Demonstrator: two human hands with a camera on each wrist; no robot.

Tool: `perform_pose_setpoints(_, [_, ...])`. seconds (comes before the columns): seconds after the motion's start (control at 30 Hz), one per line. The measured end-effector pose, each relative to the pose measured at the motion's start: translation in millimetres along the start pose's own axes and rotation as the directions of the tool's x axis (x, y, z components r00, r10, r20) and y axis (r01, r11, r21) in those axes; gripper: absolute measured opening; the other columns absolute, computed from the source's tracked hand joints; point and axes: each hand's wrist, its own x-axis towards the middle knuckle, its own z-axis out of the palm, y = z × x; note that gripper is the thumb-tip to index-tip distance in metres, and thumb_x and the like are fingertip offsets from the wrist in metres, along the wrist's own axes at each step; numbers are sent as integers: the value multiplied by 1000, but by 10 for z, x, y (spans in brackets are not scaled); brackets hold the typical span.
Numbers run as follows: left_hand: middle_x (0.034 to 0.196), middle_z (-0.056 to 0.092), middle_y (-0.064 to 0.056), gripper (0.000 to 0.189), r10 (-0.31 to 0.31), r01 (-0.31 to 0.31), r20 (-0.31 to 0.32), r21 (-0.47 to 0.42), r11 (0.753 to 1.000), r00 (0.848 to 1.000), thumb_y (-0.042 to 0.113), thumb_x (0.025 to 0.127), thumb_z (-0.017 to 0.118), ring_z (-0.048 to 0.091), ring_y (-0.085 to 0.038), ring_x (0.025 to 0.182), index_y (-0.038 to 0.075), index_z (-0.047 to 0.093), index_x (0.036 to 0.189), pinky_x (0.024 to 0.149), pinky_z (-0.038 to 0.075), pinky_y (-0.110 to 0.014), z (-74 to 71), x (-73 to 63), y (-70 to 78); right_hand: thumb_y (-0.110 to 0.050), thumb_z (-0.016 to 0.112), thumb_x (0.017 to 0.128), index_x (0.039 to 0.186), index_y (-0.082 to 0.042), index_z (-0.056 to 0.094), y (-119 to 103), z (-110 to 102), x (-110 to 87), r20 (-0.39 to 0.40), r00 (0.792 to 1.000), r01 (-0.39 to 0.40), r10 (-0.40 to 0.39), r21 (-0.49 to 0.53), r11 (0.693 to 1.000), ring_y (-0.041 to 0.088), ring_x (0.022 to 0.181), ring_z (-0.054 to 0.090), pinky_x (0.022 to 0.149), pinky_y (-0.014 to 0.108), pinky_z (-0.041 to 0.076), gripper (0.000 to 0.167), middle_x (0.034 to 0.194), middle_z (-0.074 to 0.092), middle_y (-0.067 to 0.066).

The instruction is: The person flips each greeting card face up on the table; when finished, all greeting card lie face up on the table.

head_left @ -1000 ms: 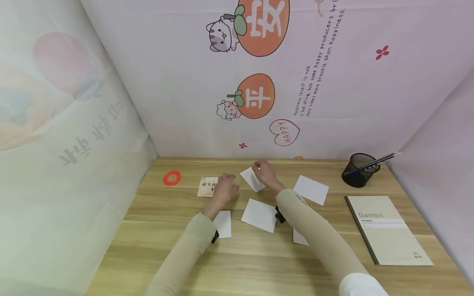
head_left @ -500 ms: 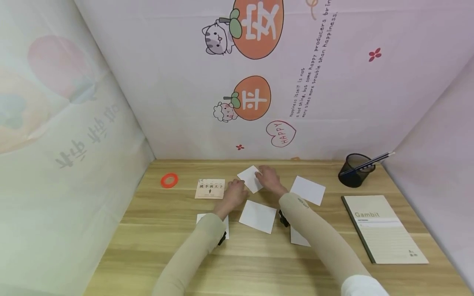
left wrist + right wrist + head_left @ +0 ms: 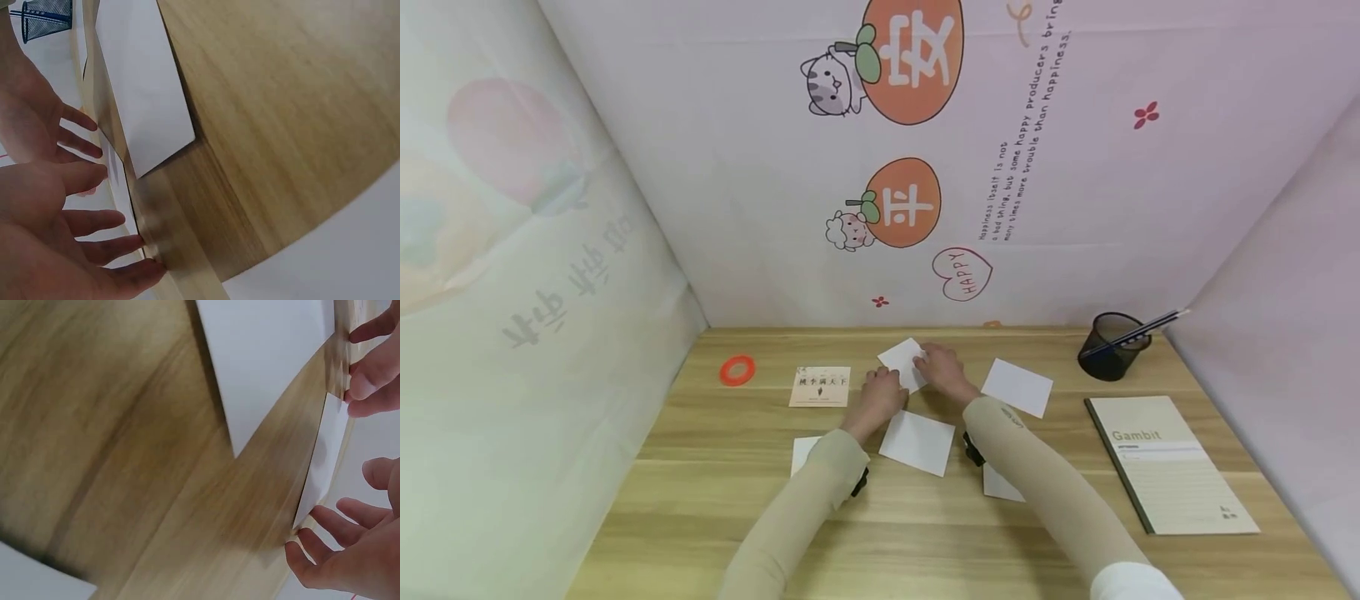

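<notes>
1. Left hand (image 3: 878,397), fingers loosely extended, touches a white card (image 3: 904,359);
2. right hand (image 3: 945,372), equally loose-fingered, touches its other side;
3. it lies between them; a printed card (image 3: 820,387) sits left of both.

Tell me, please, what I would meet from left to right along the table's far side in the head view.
Red-orange ring, printed card, left hand, partly covered white card, right hand, second white card, black mesh cup.

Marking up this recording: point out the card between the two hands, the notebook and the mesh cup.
Card (image 3: 904,360): head view, on the bare middle of its white face.
Notebook (image 3: 1168,468): head view, middle of its front cover.
Cup (image 3: 1108,363): head view, on its mesh wall.
</notes>
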Motion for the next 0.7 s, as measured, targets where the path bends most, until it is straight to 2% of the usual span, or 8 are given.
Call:
perform_pose_setpoints(0.13, [112,54,-18,31,-9,9,-19,-10,1000,1000,25,95,58,48,-33,104,-1,60,113,85,45,-47,30,14,21,-20,53,97,134,4,50,24,4,-2,-13,1000,2,-1,45,999,47,123,44,97,64,35,44,135,52,23])
perform_pose_setpoints(0.3, [115,53,-20,37,-5,6,-46,15,1000,999,28,94,61,47,-35,108,-1,60,116,88,44,-48,70,19,33,-12,55,94,128,9,52,67,-3,-4,-53,998,32,-27,106,994,43,116,52,97,54,42,41,125,57,27])
perform_pose_setpoints(0.43, [118,52,-20,42,-21,23,-58,34,999,998,32,92,64,47,-35,111,-1,60,118,88,43,-48,95,13,49,-5,57,90,123,13,54,88,-28,-8,-86,995,57,-43,160,985,40,108,58,92,47,47,38,116,61,29])
perform_pose_setpoints(0.7, [117,52,-18,48,-67,73,-73,86,994,995,38,86,71,48,-34,108,1,60,114,85,44,-46,116,33,95,6,60,80,108,11,65,100,-110,-17,-117,993,54,-28,229,972,34,94,64,82,42,53,29,102,67,24])
